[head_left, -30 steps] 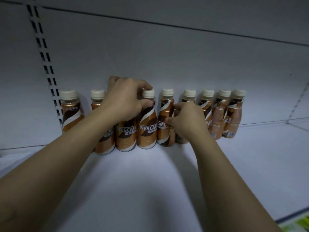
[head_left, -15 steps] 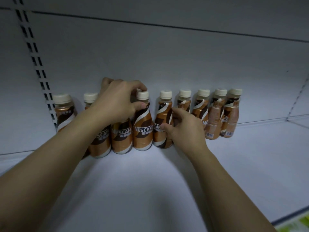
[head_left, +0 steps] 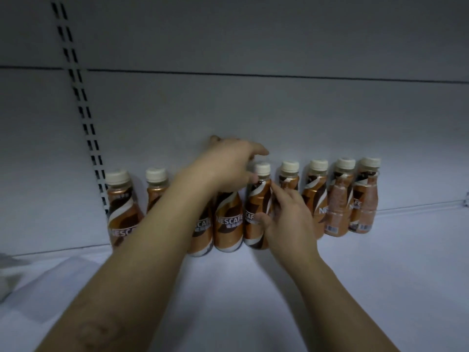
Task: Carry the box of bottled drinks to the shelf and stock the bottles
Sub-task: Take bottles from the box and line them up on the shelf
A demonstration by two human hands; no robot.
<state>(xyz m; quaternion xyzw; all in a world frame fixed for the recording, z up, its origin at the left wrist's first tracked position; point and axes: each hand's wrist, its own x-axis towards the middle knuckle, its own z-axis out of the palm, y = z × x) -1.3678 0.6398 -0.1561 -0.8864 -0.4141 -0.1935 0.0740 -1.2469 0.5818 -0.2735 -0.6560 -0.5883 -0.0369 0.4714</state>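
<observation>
Several brown and orange coffee bottles (head_left: 313,199) with cream caps stand in a row against the back panel of the white shelf (head_left: 253,288). My left hand (head_left: 228,166) reaches in from the lower left and cups over the top of one middle bottle (head_left: 228,224), hiding its cap. My right hand (head_left: 286,219) holds the neighbouring bottle (head_left: 256,204), thumb on the front of its label and fingers on its right side. The two rightmost bottles (head_left: 350,199) lean against each other. The box is out of view.
A slotted upright rail (head_left: 83,118) runs down the back panel behind the leftmost bottle (head_left: 121,209). Bare shelf lies in front of the row and to its right. A pale blurred object (head_left: 7,275) sits at the left edge.
My right hand has shifted left onto the bottle next to the one under my left hand. My left hand has stayed over the bottle tops, its fingers a little looser. The view has tilted upward.
</observation>
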